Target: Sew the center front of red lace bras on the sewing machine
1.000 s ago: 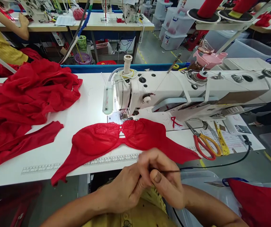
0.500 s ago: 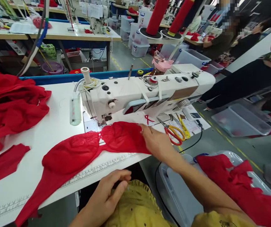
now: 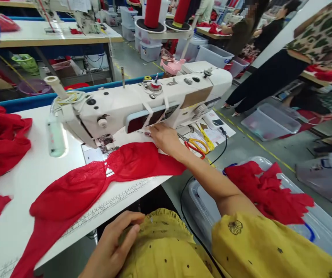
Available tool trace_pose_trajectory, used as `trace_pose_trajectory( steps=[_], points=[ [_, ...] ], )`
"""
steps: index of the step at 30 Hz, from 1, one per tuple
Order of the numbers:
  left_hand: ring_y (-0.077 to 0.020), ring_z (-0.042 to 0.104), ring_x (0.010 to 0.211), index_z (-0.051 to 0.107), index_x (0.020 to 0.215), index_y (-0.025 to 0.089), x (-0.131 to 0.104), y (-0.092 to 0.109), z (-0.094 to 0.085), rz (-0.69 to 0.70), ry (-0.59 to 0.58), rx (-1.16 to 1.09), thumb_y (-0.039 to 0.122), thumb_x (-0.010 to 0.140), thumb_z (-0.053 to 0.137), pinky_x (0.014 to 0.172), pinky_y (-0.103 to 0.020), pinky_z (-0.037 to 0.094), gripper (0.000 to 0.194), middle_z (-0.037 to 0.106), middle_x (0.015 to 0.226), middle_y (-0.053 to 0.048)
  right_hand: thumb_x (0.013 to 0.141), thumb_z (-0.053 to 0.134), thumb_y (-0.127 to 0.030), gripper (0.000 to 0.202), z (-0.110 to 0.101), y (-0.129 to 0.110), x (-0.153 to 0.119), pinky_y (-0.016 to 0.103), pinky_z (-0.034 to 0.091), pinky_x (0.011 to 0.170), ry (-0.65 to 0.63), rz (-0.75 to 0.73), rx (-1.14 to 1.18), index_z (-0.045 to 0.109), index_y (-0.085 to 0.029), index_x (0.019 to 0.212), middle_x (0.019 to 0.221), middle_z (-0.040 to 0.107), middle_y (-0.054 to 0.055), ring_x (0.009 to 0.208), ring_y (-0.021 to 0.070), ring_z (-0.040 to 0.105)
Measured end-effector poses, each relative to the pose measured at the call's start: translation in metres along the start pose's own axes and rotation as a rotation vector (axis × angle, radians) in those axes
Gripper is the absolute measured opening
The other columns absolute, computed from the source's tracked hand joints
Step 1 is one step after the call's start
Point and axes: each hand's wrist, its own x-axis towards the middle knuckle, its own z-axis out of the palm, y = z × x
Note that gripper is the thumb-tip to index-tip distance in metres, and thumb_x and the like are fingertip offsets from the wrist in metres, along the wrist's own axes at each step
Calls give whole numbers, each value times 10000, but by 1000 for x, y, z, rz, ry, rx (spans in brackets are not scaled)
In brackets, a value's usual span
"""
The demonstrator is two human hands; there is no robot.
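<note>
A red bra (image 3: 133, 160) with lace-edged cups lies spread across the white table, its centre at the needle area of the sewing machine (image 3: 104, 104). My right hand (image 3: 166, 139) reaches past the bra, under the machine's arm and below the strapped-on phone (image 3: 137, 121). Its fingers are closed at the tips around something small and dark that I cannot make out. Near my lap, in front of the table edge, my left hand (image 3: 115, 241) is held with thumb and fingers apart, holding nothing. Beside my right wrist lie scissors (image 3: 196, 146) with orange and red handles.
Red fabric (image 3: 2, 144) is heaped on the table's left side. A printed ruler (image 3: 119, 195) runs along the front edge. Right of me, a clear plastic bin (image 3: 322, 231) holds red pieces (image 3: 264, 189). Thread cones (image 3: 152, 13) stand behind the machine; a person (image 3: 270, 73) stands beyond.
My right hand has let go of the bra's right part and moved in under the machine's arm. The bra stays by the needle. My left hand stays near my lap. The view has shifted right.
</note>
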Motion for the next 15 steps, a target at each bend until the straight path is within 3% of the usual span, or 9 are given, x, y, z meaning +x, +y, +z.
trace_pose_trajectory(
  steps=[4,9,15],
  points=[
    [-229,675,1120,712,1163,300,-8,-13,-6,-96,45,-7,511,969,511,978,-297,558,350,714,1211,-43,1047,356,-247,343,-4,33,-45,296,428,762,77,191,17,644,-204,1227,1145,691,95,1085,227,603],
    [-225,673,1148,698,1206,317,-5,-22,-9,-97,-20,5,519,968,509,994,-297,554,365,708,1241,-33,973,454,-274,321,2,93,-94,323,438,758,137,569,165,710,-193,1149,1118,732,97,1050,259,640],
    [-206,687,1116,710,1180,325,10,-15,3,-33,-59,19,502,967,523,968,-247,555,335,720,1212,-25,931,488,-278,296,7,113,-115,302,433,728,127,622,206,750,-238,1061,1072,760,51,975,237,665]
  ],
)
